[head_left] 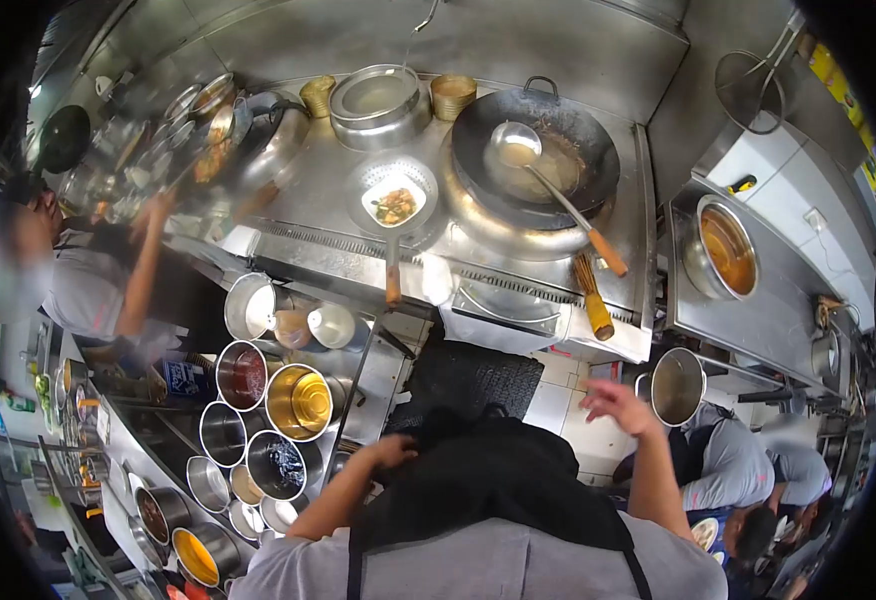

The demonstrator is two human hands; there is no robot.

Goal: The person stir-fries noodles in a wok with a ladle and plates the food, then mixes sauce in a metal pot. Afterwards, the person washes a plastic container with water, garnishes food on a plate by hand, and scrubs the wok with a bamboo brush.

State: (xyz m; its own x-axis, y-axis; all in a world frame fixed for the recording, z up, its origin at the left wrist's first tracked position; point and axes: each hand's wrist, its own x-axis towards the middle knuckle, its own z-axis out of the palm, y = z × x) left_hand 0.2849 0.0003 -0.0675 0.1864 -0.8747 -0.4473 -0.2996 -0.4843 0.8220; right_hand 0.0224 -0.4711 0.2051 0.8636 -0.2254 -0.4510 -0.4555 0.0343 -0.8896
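My left hand is close to the black apron at my waist, its fingers curled; whether it holds anything is too small to tell. Raised in front of the floor tiles, my right hand has its fingers apart and nothing in them. Ahead of me on the stove, a black wok holds some liquid, and a ladle with a wooden handle rests in it. Left of the wok, a perforated strainer bears a white bowl of cooked food. A bamboo brush lies on the stove's front edge.
Pots of sauces and oil stand at the left. A co-worker handles food at the far left; others bend over at the lower right. A metal pot stands near my right hand. A black mat lies on the floor.
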